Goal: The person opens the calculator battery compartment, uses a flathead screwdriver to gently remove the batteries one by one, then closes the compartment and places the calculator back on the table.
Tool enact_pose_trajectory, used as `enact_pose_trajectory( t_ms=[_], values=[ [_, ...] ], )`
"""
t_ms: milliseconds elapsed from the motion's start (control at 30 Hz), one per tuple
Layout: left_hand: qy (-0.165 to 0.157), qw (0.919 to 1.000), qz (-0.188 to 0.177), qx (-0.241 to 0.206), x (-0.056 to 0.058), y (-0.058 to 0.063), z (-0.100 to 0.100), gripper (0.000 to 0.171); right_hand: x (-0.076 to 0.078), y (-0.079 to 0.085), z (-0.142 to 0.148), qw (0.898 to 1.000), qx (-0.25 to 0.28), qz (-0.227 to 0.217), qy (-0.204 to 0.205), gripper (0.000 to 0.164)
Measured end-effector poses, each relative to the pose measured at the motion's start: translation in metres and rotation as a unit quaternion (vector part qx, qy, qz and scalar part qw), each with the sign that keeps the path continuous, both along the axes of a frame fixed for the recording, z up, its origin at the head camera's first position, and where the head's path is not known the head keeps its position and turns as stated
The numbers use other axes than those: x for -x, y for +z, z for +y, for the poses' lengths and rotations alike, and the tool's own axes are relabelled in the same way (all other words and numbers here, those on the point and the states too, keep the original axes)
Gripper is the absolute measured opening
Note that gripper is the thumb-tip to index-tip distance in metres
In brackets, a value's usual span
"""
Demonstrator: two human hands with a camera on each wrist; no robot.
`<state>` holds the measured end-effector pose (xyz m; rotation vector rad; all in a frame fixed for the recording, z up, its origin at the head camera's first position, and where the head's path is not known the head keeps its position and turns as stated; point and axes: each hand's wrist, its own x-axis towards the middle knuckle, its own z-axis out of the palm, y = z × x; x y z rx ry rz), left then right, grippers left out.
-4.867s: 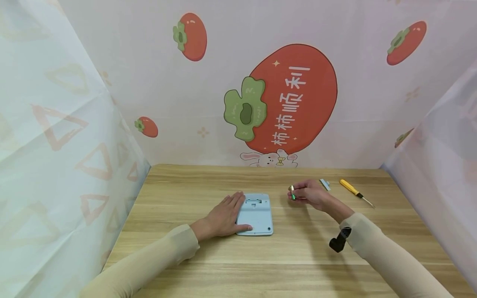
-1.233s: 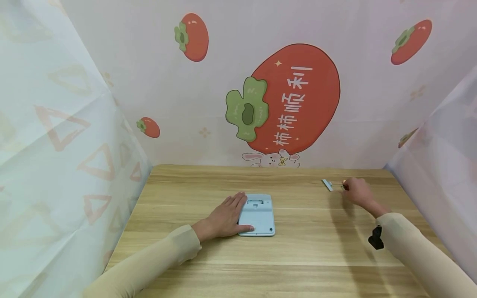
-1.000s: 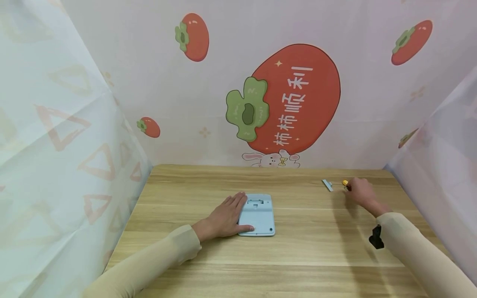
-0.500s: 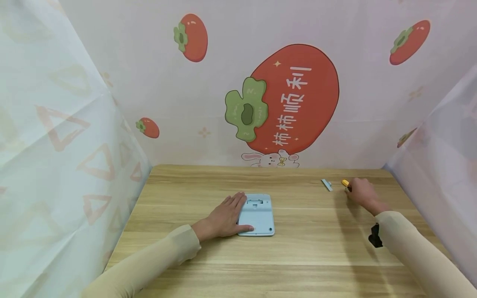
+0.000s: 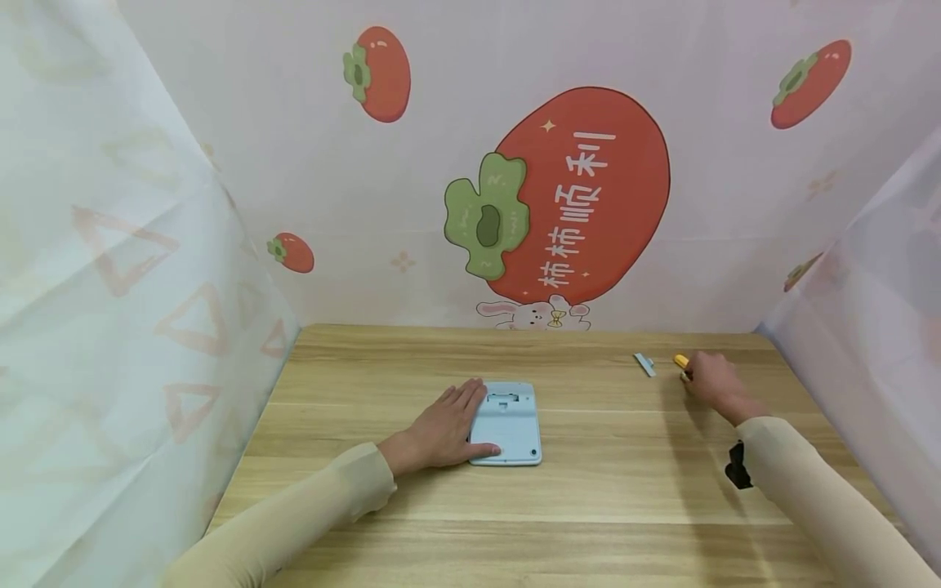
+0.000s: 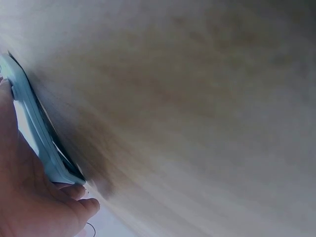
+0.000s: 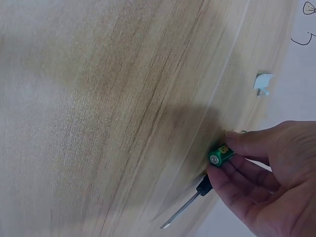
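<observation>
In the head view my left hand (image 5: 444, 429) lies with straight fingers along the left side of a light blue flat device (image 5: 507, 437), back side up. An open battery slot (image 5: 503, 398) shows near its far end. Seen from the left wrist, the device's edge (image 6: 42, 131) lies beside the thumb and palm. At the right, my right hand (image 5: 716, 384) pinches a small green battery (image 7: 221, 154) between thumb and fingers, its flat end facing the right wrist camera. Right below it lies a screwdriver (image 7: 183, 210), its yellow handle (image 5: 680, 360) partly hidden by the hand.
A small light blue battery cover (image 5: 645, 365) lies on the wooden table (image 5: 588, 490) left of my right hand. Printed cloth walls (image 5: 353, 180) stand behind the table and on both sides.
Since the oldest frame my right hand has carried the battery from near the device to the screwdriver at the right. During the last second it barely shifts; my left hand keeps its place.
</observation>
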<state>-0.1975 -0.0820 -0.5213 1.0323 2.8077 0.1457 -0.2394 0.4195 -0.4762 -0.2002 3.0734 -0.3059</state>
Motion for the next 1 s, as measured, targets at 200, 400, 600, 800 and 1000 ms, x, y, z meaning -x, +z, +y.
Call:
enact_pose_trajectory(
  t_ms=[200, 400, 600, 800, 1000],
  values=[
    [-0.004, 1.0, 0.003, -0.001, 0.0001, -0.002, 0.0001, 0.109, -0.0013, -0.0024, 0.0008, 1.0, 0.003, 0.002, 0.0, 0.025],
    [-0.003, 1.0, 0.002, -0.005, -0.0008, -0.0009, 0.0006, 0.109, -0.003, -0.0016, 0.0007, 1.0, 0.006, -0.006, -0.006, 0.024],
    [0.0, 1.0, 0.001, -0.002, -0.002, 0.001, 0.0012, 0.109, -0.003, -0.0014, 0.0012, 1.0, 0.011, -0.017, -0.015, 0.029],
    [0.004, 1.0, -0.003, -0.004, -0.0021, 0.0009, 0.0011, 0.109, -0.0021, -0.0007, 0.0012, 0.999, 0.014, -0.034, -0.016, 0.029],
    [0.006, 1.0, -0.002, -0.005, -0.0027, 0.0016, 0.0006, 0.109, -0.002, 0.0008, -0.0008, 0.999, 0.013, -0.039, -0.017, 0.028]
  ],
)
